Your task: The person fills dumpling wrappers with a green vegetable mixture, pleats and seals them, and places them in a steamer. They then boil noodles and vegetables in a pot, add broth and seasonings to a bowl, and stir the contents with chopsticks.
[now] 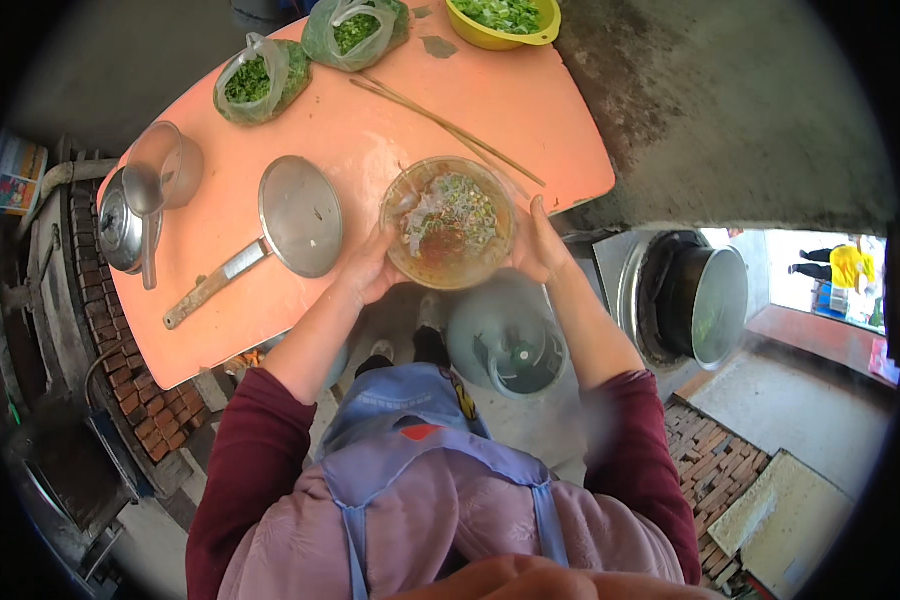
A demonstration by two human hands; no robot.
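Note:
Between my two hands is a round translucent bowl [448, 223] at the near edge of the orange table. It holds chopped green onion, a pale ingredient and a reddish-brown powder or sauce. My left hand [373, 262] grips the bowl's left side; my right hand [541, 244] grips its right side. Left of the bowl lies a round metal strainer or flat ladle [301, 217] with a long worn handle. Beyond the bowl, a pair of long wooden chopsticks [450, 129] rests on the table.
Bags of chopped greens [262, 81] and a yellow basin [529, 37] stand at the table's far side. A clear plastic tub [187, 169], ladle [142, 191] and lidded metal pot [116, 240] are left. Below are a bucket [506, 337] and, right, a large pot [709, 307]. A person in yellow is outside.

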